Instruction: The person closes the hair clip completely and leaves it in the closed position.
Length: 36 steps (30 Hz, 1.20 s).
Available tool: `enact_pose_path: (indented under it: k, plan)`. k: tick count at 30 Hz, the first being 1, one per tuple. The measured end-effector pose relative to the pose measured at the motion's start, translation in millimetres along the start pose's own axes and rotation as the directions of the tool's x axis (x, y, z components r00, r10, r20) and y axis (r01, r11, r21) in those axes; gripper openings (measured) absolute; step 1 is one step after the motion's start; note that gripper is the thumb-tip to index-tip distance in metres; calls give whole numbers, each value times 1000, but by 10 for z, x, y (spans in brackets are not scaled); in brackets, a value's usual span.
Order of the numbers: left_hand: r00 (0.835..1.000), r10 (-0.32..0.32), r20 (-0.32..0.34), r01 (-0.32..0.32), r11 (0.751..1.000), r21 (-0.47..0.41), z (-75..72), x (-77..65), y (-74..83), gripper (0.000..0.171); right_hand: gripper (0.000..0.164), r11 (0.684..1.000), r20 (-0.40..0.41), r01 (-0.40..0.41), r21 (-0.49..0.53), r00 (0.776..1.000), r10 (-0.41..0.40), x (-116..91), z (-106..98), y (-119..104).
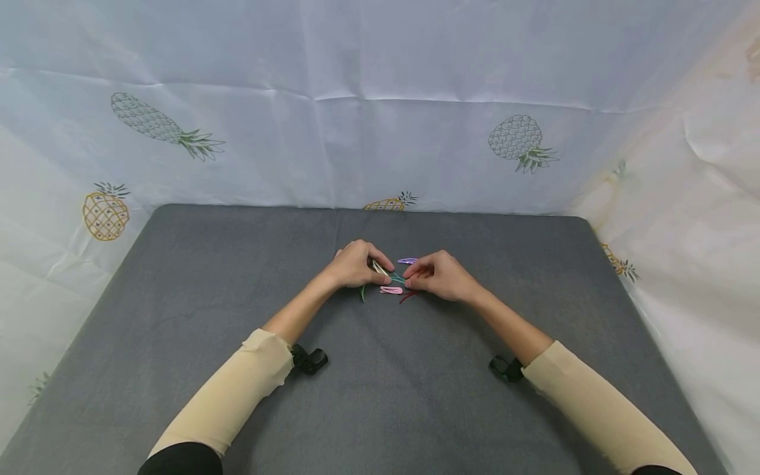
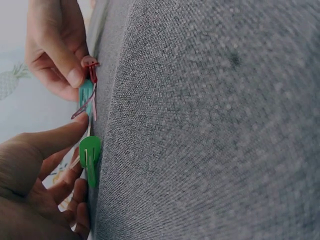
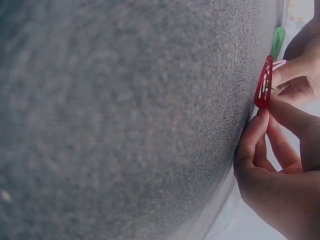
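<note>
Snap hair clips lie close together on the grey table, around both hands. My left hand [image 1: 356,264] holds a cream hair clip [image 1: 379,268] between thumb and fingers. Facing it, my right hand [image 1: 442,276] pinches one end of a teal hair clip [image 2: 85,92]; its other end reaches toward the left fingertips. A pink hair clip [image 1: 391,290] lies just in front of the fingertips, a purple hair clip [image 1: 407,260] behind them. The red hair clip [image 3: 263,86] is beside the right fingers, and the green hair clip [image 2: 90,154] lies by the left hand.
The grey cloth-covered table [image 1: 380,396] spreads around the arms. A white curtain [image 1: 356,145] with pineapple prints hangs along its back edge and sides. Black wrist cameras [image 1: 310,361] are strapped on over the cream sleeves.
</note>
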<state>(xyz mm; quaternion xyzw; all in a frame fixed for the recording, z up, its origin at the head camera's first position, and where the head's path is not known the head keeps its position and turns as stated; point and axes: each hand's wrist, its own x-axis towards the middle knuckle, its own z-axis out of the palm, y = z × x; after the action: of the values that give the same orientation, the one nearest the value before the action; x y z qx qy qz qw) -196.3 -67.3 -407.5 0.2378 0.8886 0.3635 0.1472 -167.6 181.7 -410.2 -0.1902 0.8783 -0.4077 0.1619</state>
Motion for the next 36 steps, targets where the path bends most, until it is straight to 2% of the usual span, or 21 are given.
enact_pose_path:
  k: [12,18,24,27,31,36]
  plan:
    - [1000,-15,-9,16,999,33,28,-1,2,21,15,1000,5,8,-16,1000,-8,9,-4,-6]
    - [1000,-9,-16,10,999,48,31,-15,8,15,13,999,7,23,-24,1000,-23,17,-5,-18]
    - [1000,17,-21,-16,999,40,27,-24,13,10,13,999,-9,24,-33,1000,-25,27,-1,-32]
    - [999,41,-22,-40,999,1,2,-22,24,8,14,999,-24,22,-27,999,-22,41,7,-46]
    - [996,85,-19,-86,995,-51,-47,-20,57,6,16,1000,-41,27,1,999,-27,63,19,-58]
    - [994,113,3,-113,992,-50,-89,-8,90,8,18,998,-62,52,42,997,-49,63,8,-86]
